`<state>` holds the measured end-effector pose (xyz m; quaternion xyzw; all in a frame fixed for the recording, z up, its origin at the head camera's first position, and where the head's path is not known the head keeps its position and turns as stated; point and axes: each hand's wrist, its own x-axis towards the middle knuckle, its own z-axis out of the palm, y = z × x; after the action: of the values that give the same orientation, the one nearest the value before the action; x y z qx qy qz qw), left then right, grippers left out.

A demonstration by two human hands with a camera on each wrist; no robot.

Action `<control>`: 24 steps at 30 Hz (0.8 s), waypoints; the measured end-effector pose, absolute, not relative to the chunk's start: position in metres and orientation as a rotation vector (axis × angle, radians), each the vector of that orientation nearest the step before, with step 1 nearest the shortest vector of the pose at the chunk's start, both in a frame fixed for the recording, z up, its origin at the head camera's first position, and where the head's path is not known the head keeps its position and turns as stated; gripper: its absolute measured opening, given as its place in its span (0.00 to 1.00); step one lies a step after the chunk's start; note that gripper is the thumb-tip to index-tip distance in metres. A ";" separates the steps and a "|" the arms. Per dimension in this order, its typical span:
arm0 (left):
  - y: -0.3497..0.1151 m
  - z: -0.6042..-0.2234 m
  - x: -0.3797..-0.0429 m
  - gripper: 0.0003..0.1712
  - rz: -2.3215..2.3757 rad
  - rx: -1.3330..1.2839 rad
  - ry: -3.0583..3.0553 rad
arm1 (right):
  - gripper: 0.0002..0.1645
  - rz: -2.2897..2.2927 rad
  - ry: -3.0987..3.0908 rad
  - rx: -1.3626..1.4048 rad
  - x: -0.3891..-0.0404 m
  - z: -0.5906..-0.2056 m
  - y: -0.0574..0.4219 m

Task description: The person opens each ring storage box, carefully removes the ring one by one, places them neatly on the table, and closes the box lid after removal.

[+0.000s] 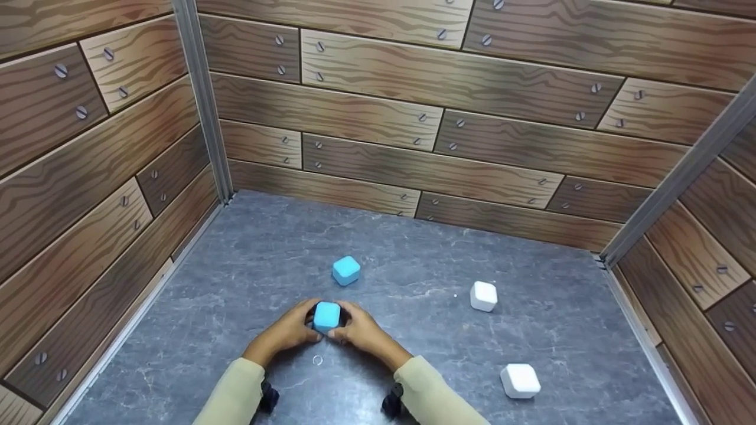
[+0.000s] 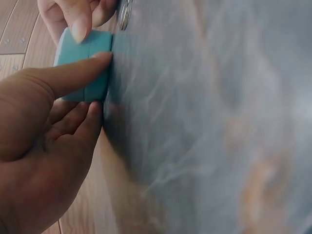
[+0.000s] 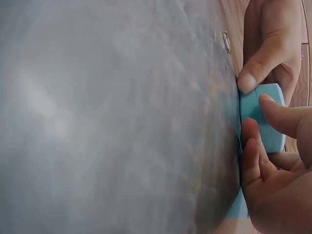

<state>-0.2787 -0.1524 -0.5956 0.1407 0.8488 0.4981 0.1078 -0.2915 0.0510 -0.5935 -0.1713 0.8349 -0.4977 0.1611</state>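
A small blue box (image 1: 326,316), cube-shaped with rounded edges, stands on the dark table between both hands. A thin seam runs across its side in the left wrist view. My left hand (image 1: 293,326) grips it from the left, thumb on the near face (image 2: 92,46). From the right, my right hand (image 1: 361,328) holds it, its thumb likewise on the near face and its fingers curled at the side. The far side of the box is hidden. On the table just in front of the hands lies a small ring (image 1: 318,360).
A second blue box (image 1: 346,270) sits just beyond the hands. To the right stand two white boxes, one farther back (image 1: 484,296) and one nearer (image 1: 520,381). Wood-patterned walls (image 1: 366,183) border the grey marbled table (image 1: 413,254) at the back and both sides.
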 end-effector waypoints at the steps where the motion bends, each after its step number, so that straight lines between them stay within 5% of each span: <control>1: -0.153 -0.594 -0.279 0.46 1.456 0.416 2.485 | 0.44 -1.432 2.365 -0.487 -0.292 -0.593 0.052; 7: -0.163 -0.588 -0.280 0.47 1.464 0.397 2.374 | 0.43 -1.555 2.214 -0.524 -0.298 -0.593 0.062; 17: -0.184 -0.584 -0.294 0.22 1.636 0.271 2.568 | 0.30 -1.662 2.393 -0.440 -0.309 -0.592 0.075; 24: -0.175 -0.574 -0.324 0.25 1.603 0.157 2.617 | 0.31 -1.727 2.520 -0.243 -0.321 -0.594 0.074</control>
<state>-0.3240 -0.1753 -0.5743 0.0510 0.8511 0.5214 0.0345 -0.3211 0.0740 -0.5939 -0.0792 0.8217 -0.5631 0.0384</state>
